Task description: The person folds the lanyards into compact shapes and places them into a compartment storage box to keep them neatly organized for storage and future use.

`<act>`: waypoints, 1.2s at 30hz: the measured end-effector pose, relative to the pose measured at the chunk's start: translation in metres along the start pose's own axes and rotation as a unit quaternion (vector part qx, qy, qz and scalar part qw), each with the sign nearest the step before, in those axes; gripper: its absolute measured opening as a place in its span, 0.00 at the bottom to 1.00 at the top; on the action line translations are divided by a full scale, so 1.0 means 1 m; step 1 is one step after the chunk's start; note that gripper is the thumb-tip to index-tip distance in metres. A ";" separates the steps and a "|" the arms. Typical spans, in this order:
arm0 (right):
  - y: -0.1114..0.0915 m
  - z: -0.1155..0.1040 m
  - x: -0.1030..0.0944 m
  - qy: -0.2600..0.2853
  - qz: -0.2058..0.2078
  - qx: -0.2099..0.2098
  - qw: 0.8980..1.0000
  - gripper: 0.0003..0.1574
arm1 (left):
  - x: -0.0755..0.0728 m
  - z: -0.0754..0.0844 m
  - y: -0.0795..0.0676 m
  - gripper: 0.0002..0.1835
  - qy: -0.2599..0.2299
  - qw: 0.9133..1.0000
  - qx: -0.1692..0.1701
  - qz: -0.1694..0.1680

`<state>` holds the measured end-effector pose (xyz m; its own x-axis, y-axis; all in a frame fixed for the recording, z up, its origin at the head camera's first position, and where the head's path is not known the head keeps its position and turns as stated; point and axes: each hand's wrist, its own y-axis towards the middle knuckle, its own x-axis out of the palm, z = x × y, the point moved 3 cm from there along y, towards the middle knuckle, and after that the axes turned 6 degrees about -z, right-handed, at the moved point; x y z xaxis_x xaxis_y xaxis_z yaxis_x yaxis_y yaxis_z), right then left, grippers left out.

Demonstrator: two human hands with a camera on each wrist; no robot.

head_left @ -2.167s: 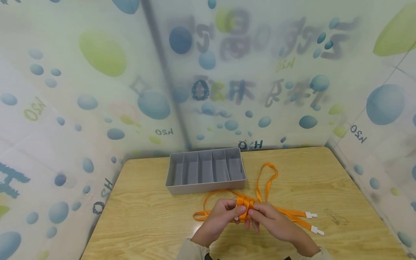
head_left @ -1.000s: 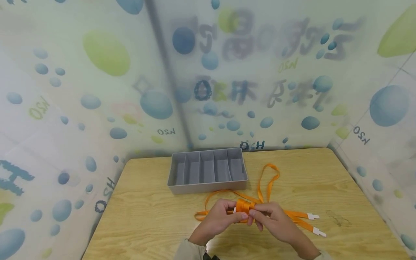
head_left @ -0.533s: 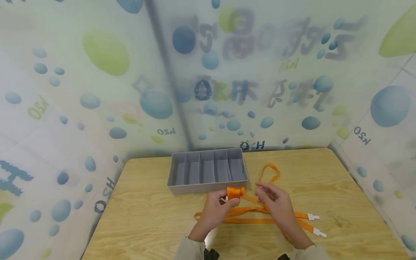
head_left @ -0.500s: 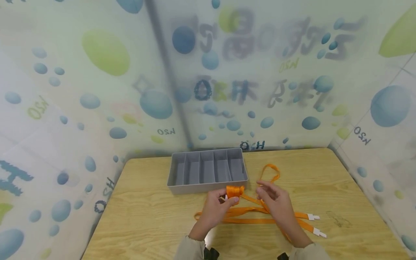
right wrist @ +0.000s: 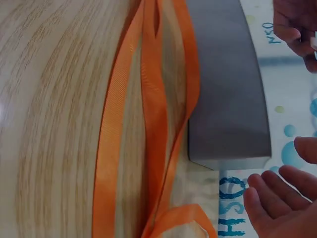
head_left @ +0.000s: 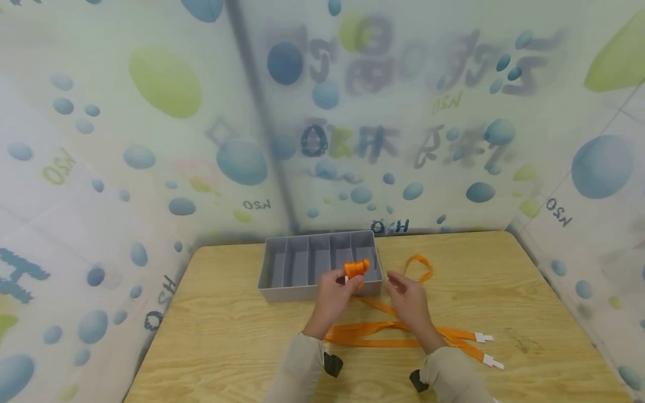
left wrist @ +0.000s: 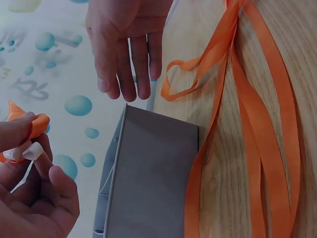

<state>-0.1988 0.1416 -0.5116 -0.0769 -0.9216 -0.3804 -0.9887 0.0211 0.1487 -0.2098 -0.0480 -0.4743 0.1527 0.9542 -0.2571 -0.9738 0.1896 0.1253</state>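
A rolled-up orange lanyard (head_left: 355,268) with a white clip is pinched between the thumb and fingers of my left hand (head_left: 335,296). In the head view it is raised in front of the right-hand compartments of a grey divided box (head_left: 302,293). My right hand (head_left: 409,302) is held apart from the roll, to its right, with relaxed fingers and nothing in them. The left wrist view shows the roll (left wrist: 35,126) and its white clip (left wrist: 32,150) up close. Beneath my hands, loose orange lanyards (head_left: 373,330) stretch across the wooden table.
Two white clips (head_left: 484,337) end the loose lanyards on the right. A lanyard loop (head_left: 420,260) lies beyond my right hand. The box has several narrow compartments and stands near the patterned wall covering (head_left: 312,112) at the table's back edge.
Both hands worked together at the roll earlier. My right hand then let go and moved away; my left hand carried the rolled lanyard up and forward to the box, and my right hand moved forward too.
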 end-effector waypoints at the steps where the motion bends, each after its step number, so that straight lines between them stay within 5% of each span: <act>1: 0.002 0.001 0.003 -0.005 -0.001 -0.001 1.000 0.21 | 0.000 -0.001 0.003 0.12 0.002 1.000 -0.002 0.005; 24: 0.017 0.005 0.020 -0.051 0.003 0.029 0.998 0.20 | 0.021 -0.019 0.046 0.09 0.079 0.995 -0.047 0.048; 36: 0.017 0.008 0.020 -0.046 0.005 0.048 0.998 0.19 | 0.035 -0.020 0.054 0.09 0.243 0.965 -0.091 0.040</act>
<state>-0.2182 0.1262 -0.5237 -0.0943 -0.8814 -0.4628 -0.9952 0.0710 0.0675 -0.2608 -0.0094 -0.4957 0.0212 0.7343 -0.6785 -0.9994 0.0338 0.0053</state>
